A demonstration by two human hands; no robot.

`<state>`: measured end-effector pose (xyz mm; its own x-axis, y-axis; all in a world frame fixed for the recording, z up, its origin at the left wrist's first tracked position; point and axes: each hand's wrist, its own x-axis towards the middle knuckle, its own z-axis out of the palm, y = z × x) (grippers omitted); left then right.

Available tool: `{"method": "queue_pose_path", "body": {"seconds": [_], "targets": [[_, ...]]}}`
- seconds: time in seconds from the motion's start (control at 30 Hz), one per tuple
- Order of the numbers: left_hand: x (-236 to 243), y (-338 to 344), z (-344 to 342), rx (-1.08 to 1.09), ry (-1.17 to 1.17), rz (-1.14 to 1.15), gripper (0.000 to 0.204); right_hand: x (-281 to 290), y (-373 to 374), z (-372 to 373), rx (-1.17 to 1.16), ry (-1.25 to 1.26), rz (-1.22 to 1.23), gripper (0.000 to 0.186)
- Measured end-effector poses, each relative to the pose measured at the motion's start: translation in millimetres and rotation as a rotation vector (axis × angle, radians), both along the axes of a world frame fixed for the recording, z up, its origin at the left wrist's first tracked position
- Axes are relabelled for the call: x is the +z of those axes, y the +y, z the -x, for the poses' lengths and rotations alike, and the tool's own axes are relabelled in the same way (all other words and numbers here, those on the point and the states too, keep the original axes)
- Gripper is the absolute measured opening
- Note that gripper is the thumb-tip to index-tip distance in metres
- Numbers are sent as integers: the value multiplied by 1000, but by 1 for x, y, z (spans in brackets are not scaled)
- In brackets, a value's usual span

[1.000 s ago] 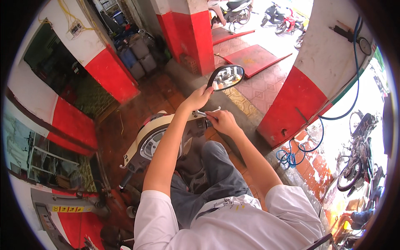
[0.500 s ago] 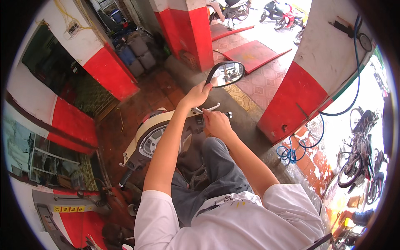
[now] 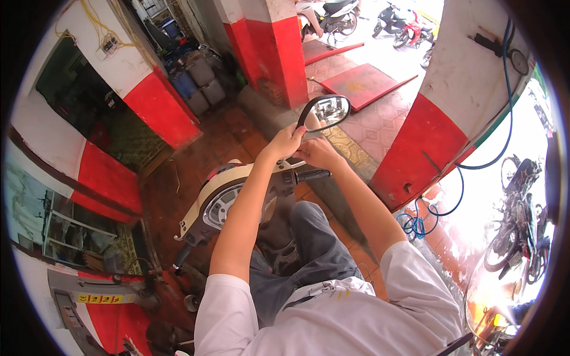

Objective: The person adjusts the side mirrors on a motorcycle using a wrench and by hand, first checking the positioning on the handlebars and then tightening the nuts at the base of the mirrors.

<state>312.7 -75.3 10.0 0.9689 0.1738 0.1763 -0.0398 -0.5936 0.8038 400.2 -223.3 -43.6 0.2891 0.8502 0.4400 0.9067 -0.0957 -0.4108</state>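
A scooter with a cream front cover [image 3: 205, 194] and dark handlebars stands before me, its round gauge panel [image 3: 227, 206] partly behind my left forearm. My left hand [image 3: 286, 144] is closed round the stem of a black oval mirror [image 3: 330, 113], raised above the right side of the handlebar. Close below it, my right hand [image 3: 320, 153] has its fingers curled in at the lower end of the stem, by the handlebar; what they pinch is hidden. The black right grip [image 3: 313, 175] shows free beneath my right hand. At the far left end is the other grip [image 3: 182, 256].
Red ramp plates [image 3: 362, 84] lie on the paving outside. A red and white pillar [image 3: 415, 136] stands to the right, with a blue hose [image 3: 418, 225] coiled at its foot. Parked motorbikes [image 3: 516, 219] are further right. Grey jugs [image 3: 202, 74] stand at the back left.
My right hand has left the brake lever and grip and moved up to the mirror stem beside my left hand. The left hand keeps its hold, and the mirror sits slightly lower in view.
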Motion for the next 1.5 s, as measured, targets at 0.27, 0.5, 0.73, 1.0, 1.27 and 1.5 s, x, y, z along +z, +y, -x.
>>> {"method": "queue_pose_path", "body": {"seconds": [0.27, 0.5, 0.73, 1.0, 1.27, 1.5], "targets": [[5, 3, -1, -29, 61, 51, 35, -4, -43, -13, -289, 61, -38, 25], [7, 4, 6, -37, 63, 27, 41, 2, -48, 87, -266, 109, -97, 22], [12, 0, 5, -24, 47, 42, 42, 5, -23, 117, -270, 229, -139, 20], [7, 1, 5, 10, 63, 30, 41, 1, 2, 140, -432, 165, 146, 33], [0, 7, 3, -16, 72, 98, 38, 4, -23, 93, -242, 123, -7, 33], [-6, 9, -1, 0, 64, 76, 37, 9, -17, 89, -287, 107, -46, 25]]}}
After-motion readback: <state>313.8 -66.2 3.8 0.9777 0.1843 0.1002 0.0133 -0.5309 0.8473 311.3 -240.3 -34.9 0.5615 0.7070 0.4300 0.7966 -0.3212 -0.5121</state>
